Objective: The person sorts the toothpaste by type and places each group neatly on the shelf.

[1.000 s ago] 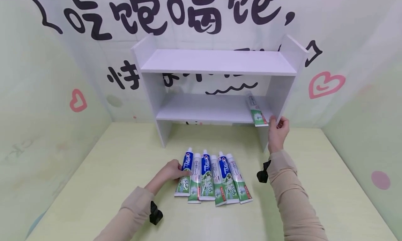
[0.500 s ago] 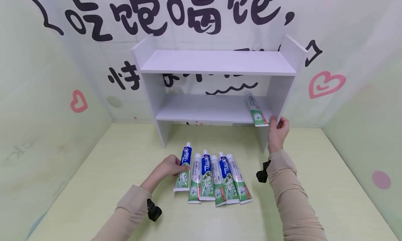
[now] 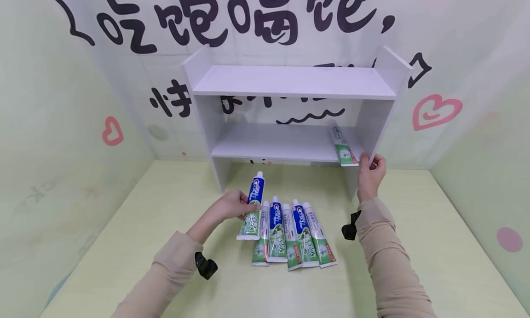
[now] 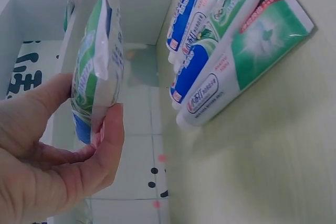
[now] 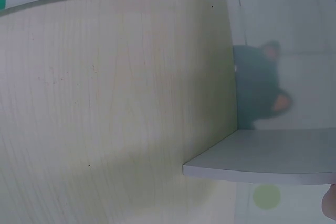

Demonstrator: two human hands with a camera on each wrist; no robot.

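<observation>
My left hand (image 3: 229, 205) pinches a blue-and-green toothpaste tube (image 3: 256, 189), cap up, raised in front of the white shelf unit (image 3: 290, 81). In the left wrist view the thumb and fingers press the tube (image 4: 97, 61) from both sides. At the unit's right side panel (image 3: 378, 124), my right hand (image 3: 370, 180) grips the edge between thumb and fingers. Just left of it, a white-and-green toothpaste tube (image 3: 343, 148) lies on the lower shelf, its flat end at the front edge. In the right wrist view only a fingertip (image 5: 329, 203) shows beside the panel.
Several toothpaste tubes lie side by side on the table, among them a blue-and-green one (image 3: 276, 230) and a white-and-green one (image 3: 318, 235). The upper shelf (image 3: 290, 78) runs above the lower shelf (image 3: 277, 141). A printed wall (image 3: 165, 60) stands behind.
My left hand has lifted the blue-and-green toothpaste tube from the left end of the row and moved it up toward the shelf unit. The right hand keeps its place on the panel.
</observation>
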